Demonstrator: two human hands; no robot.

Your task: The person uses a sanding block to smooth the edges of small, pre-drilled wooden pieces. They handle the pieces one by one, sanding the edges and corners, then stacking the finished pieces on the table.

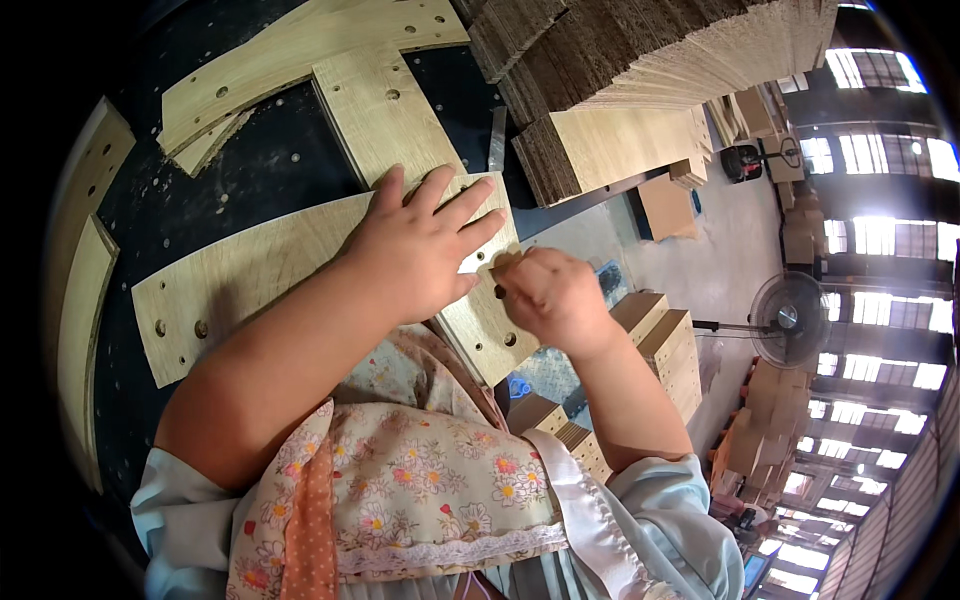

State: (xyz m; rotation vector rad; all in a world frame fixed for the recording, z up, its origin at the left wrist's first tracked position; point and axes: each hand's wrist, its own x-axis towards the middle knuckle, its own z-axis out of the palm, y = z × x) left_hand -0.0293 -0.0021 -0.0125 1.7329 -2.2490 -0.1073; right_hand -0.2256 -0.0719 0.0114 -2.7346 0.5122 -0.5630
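Note:
My left hand (420, 245) lies flat with its fingers spread, pressing on the pale wood board (490, 325) with drilled holes in front of me. My right hand (555, 295) is closed at the right edge of that board, beside a hole. What its fingertips hold, if anything, is too small and blurred to make out. A curved wood board (265, 250) with holes near its end reaches left under my left forearm. Beyond my left fingers, a straight wood piece (385, 115) runs up to another curved board (285, 55).
Stacked wood boards (650, 55) rise at the far right of the dark worktable (265, 165). More curved pieces (85, 330) lie along its left edge. A thin metal strip (497, 140) is near the stack. Board piles (655, 335) and a fan (788, 315) stand to the right.

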